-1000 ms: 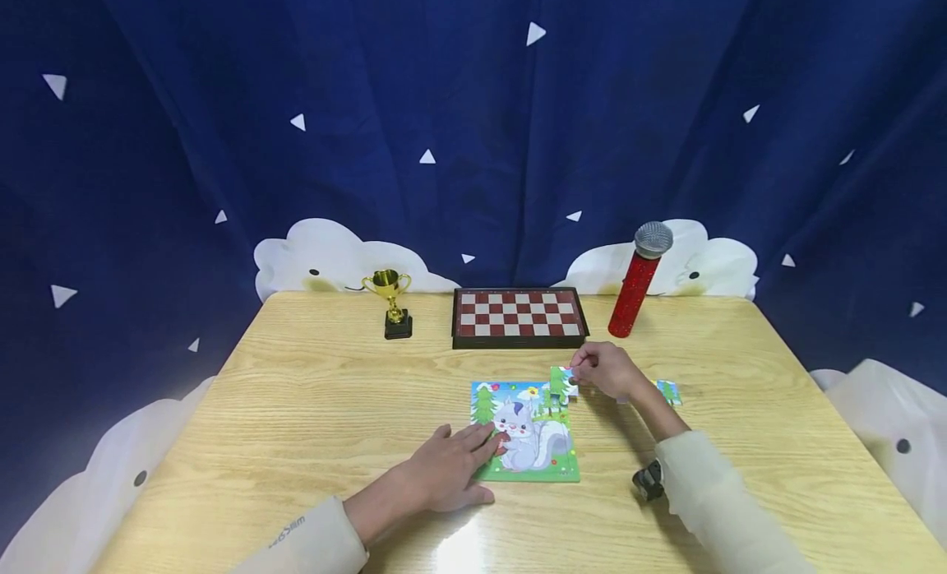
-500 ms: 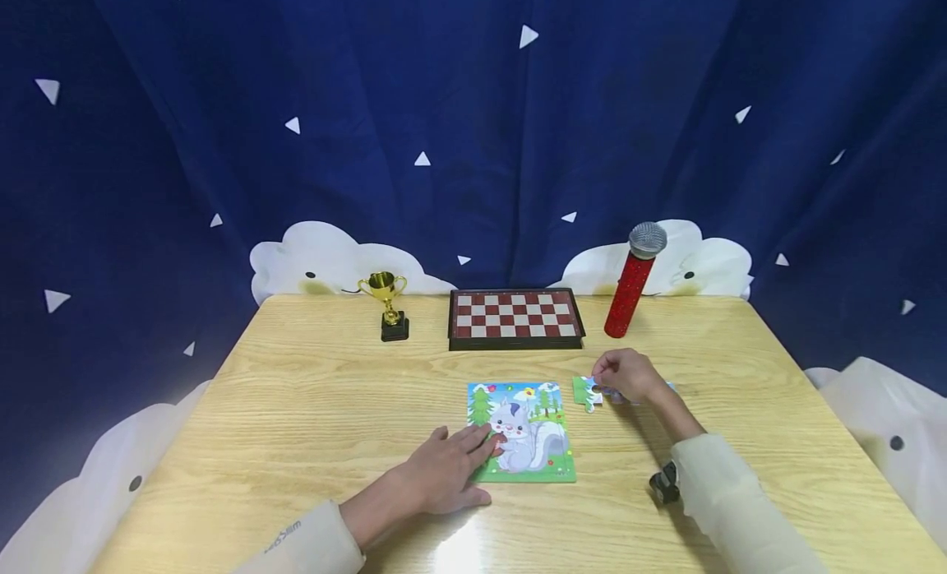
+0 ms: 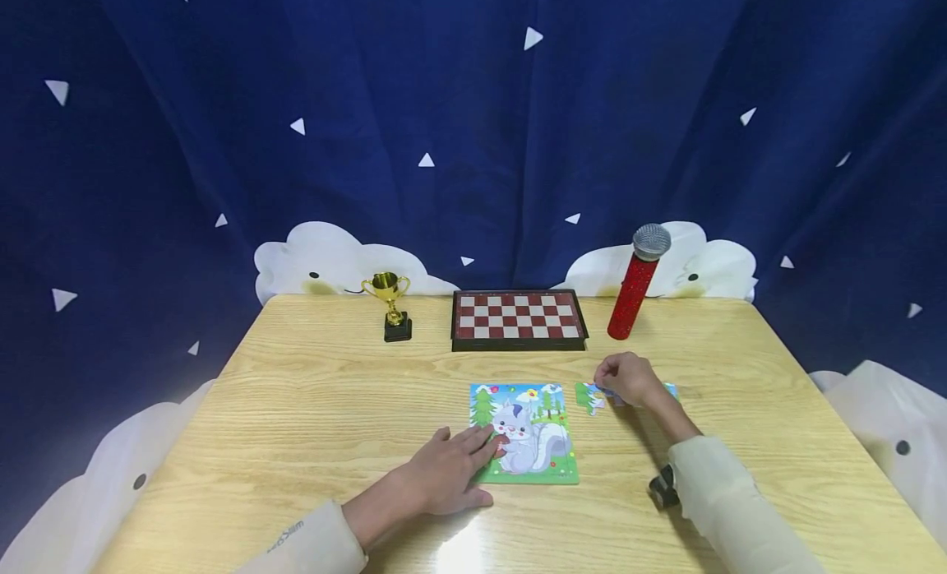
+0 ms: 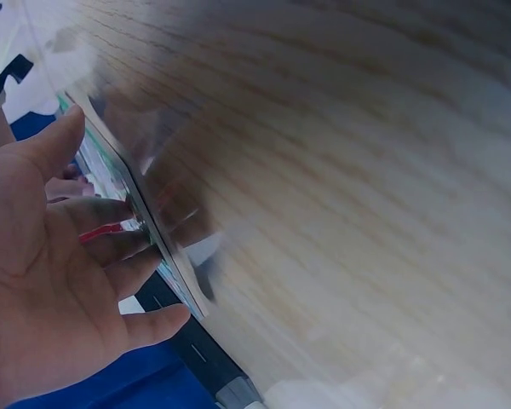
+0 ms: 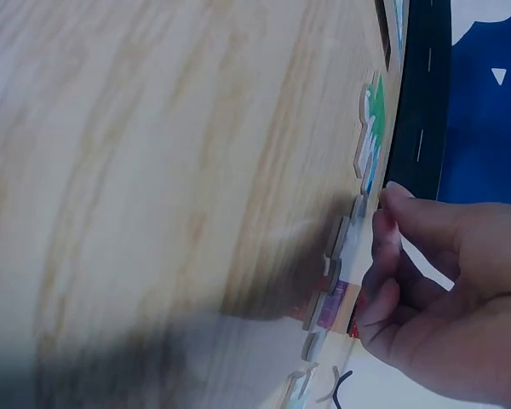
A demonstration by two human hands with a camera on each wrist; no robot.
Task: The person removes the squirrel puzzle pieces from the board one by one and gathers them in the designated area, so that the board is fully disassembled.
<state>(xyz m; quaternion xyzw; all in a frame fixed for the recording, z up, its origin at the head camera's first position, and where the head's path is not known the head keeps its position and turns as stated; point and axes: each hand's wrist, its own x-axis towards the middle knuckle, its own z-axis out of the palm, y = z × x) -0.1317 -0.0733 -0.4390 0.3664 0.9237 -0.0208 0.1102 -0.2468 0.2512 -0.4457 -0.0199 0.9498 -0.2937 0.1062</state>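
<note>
My left hand (image 3: 447, 471) rests with straight fingers over the left part of a squirrel jigsaw puzzle (image 3: 528, 451) on the table. In the left wrist view, the fingertips of my left hand (image 4: 68, 264) lie along the puzzle's edge (image 4: 145, 200). To the puzzle's right, a green-and-white jigsaw piece (image 3: 589, 399) lies on the wood. My right hand (image 3: 629, 379), fingers bent, is low over a row of loose pieces. In the right wrist view, thumb and index tips of that hand (image 5: 443, 281) nearly meet beside the pieces (image 5: 345, 234); I cannot tell whether they pinch one.
A checkered game board (image 3: 519, 315) lies behind the puzzle. A gold trophy cup (image 3: 390, 298) stands at the back left, and a red microphone (image 3: 635, 286) at the back right. A blue curtain (image 3: 473, 130) hangs behind the wooden table (image 3: 311, 401).
My right hand has moved right from the puzzle's upper right corner, and the green-and-white piece it held there now lies beside the puzzle. My left hand has stayed put.
</note>
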